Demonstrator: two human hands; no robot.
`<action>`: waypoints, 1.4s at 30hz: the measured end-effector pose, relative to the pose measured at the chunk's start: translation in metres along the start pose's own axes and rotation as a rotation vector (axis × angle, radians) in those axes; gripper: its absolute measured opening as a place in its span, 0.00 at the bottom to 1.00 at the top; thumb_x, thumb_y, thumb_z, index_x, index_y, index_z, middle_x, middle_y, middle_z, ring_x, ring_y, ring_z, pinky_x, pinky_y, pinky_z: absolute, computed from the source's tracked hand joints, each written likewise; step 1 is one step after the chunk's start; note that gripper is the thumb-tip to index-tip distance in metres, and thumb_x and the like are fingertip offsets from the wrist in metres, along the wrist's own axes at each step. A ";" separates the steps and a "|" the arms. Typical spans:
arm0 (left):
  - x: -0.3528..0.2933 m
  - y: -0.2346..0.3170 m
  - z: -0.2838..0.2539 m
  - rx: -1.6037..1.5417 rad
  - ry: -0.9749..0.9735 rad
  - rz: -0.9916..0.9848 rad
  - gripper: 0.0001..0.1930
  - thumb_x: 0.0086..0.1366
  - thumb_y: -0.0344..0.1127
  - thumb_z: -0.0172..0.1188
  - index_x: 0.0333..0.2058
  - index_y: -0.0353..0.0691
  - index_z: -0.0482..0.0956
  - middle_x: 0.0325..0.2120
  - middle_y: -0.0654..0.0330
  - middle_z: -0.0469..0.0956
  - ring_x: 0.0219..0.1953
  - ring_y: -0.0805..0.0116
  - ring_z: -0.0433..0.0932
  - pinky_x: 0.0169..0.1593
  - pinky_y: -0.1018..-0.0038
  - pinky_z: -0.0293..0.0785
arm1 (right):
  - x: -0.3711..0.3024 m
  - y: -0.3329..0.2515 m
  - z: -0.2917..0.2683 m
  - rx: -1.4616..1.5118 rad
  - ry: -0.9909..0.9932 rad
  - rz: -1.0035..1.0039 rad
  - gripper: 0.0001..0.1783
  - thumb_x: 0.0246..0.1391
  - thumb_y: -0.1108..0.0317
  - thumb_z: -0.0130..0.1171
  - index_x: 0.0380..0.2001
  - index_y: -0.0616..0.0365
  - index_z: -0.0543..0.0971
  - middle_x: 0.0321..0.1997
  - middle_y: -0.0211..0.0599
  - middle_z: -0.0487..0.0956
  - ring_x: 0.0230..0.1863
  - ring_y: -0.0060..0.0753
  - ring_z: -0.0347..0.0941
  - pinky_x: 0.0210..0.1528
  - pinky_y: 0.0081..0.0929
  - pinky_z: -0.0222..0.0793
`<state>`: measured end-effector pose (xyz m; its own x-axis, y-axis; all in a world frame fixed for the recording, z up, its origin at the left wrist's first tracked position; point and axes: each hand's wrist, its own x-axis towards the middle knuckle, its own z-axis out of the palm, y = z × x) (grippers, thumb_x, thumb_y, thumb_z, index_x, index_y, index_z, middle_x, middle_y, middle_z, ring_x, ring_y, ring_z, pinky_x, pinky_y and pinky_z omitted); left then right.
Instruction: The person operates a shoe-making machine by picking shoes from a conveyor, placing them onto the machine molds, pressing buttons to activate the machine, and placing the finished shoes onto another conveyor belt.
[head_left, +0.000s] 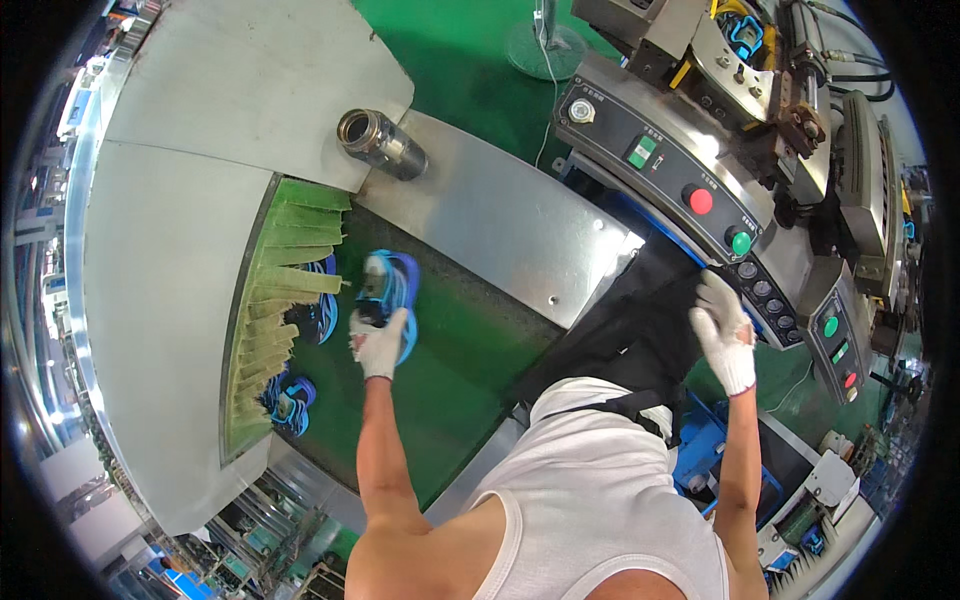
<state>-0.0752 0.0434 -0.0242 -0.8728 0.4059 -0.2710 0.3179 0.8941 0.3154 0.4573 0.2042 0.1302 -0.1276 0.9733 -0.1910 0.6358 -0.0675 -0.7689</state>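
My left hand, in a white glove, grips a blue and purple sneaker by its heel end, over a dark green conveyor belt. The shoe's toe points away from me; slight blur softens it. Beside it, two more sneakers, one partly hidden and one nearer, sit at a green strip curtain. My right hand, also gloved, holds nothing; its fingers stretch out close to the machine's control panel, below a green button.
A dark metallic flask stands on the steel ledge beyond the belt. Grey housing covers the left side. Pressure gauges and a red button line the machine front. A blue frame sits by my right forearm.
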 end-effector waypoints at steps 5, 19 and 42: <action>-0.079 0.152 -0.036 -0.115 -0.399 1.131 0.32 0.47 0.53 0.82 0.45 0.39 0.82 0.41 0.52 0.83 0.46 0.49 0.83 0.48 0.55 0.80 | 0.039 -0.100 0.049 -0.347 -0.391 -0.650 0.51 0.48 0.51 0.77 0.70 0.65 0.68 0.70 0.58 0.73 0.73 0.58 0.68 0.76 0.49 0.62; -0.187 0.564 -0.052 -0.326 -0.283 2.090 0.29 0.60 0.38 0.75 0.58 0.35 0.78 0.55 0.43 0.79 0.57 0.42 0.79 0.62 0.56 0.76 | -0.049 0.028 -0.048 0.826 -0.208 0.296 0.35 0.50 0.66 0.77 0.62 0.60 0.78 0.51 0.37 0.86 0.50 0.27 0.81 0.53 0.31 0.79; -0.161 0.745 -0.047 -0.428 0.121 1.599 0.33 0.62 0.45 0.74 0.60 0.31 0.76 0.55 0.43 0.81 0.56 0.52 0.80 0.63 0.62 0.74 | -0.083 0.024 -0.051 1.472 0.284 0.243 0.46 0.53 0.74 0.73 0.75 0.59 0.66 0.66 0.33 0.79 0.59 0.25 0.76 0.61 0.31 0.75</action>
<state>0.2843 0.6350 0.2974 0.1860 0.7682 0.6126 0.7623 -0.5062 0.4032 0.5217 0.1325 0.1585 0.1209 0.9039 -0.4104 -0.7056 -0.2126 -0.6760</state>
